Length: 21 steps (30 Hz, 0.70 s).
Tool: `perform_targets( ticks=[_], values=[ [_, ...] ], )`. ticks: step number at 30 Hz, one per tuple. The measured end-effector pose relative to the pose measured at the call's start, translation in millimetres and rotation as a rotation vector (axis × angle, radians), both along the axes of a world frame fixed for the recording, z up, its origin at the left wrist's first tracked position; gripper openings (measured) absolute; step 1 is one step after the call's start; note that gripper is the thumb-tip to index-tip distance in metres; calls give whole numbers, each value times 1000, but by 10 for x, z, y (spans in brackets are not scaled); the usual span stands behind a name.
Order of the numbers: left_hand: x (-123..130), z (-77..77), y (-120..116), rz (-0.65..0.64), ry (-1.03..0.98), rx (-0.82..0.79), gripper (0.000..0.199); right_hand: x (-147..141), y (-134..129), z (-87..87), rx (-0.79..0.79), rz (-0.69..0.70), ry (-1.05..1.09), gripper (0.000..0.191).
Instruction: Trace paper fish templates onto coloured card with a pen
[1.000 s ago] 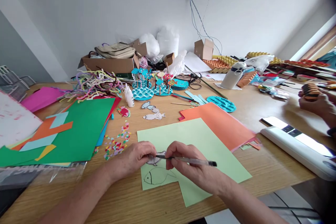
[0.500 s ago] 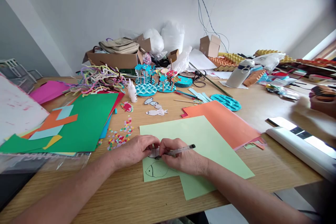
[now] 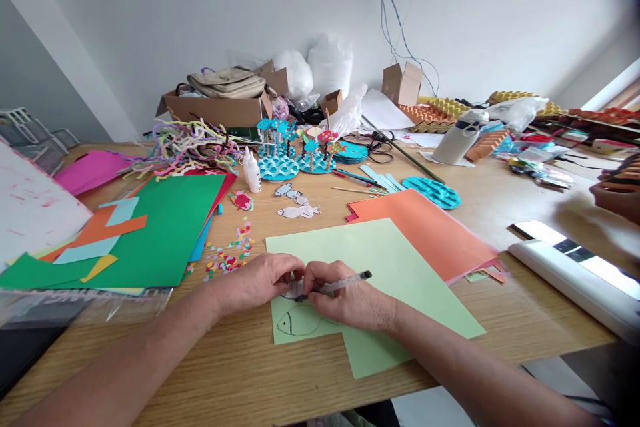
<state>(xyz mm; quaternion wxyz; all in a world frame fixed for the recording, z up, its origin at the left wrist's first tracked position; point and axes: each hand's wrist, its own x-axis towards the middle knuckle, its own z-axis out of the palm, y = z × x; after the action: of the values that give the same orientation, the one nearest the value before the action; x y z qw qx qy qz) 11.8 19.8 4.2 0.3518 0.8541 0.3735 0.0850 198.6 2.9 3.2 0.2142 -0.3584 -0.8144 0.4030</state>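
Observation:
My right hand [image 3: 343, 297] grips a clear-barrelled pen [image 3: 354, 279], its dark end pointing up to the right and its tip hidden by my fingers. Close beside it, my left hand [image 3: 275, 275] presses with bent fingers on a small pale paper cutout [image 3: 295, 289], mostly covered by both hands. Beneath both lies a light green sheet of paper [image 3: 380, 253], with a notch at its lower edge. A fish outline [image 3: 299, 322] with an eye and a gill line is drawn on the sheet just below the cutout.
White fish cutouts [image 3: 299, 211], a glue bottle [image 3: 253, 173] and paper confetti [image 3: 233, 260] lie beyond my hands. Green card [image 3: 175, 233] is at left, orange paper [image 3: 425, 227] at right. Another person's hand [image 3: 617, 197] holds something striped at the far right.
My hands stay almost in place on the cutout and pen. The view has tilted slightly. The other person's blurred forearm at right has moved farther right.

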Motion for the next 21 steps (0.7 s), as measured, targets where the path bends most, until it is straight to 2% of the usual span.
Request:
perform_targets(
  ticks=[21],
  values=[
    [-27,-19,23,-30,-72,-8,27,-82,-2,-63,74,39,2,14]
  ],
)
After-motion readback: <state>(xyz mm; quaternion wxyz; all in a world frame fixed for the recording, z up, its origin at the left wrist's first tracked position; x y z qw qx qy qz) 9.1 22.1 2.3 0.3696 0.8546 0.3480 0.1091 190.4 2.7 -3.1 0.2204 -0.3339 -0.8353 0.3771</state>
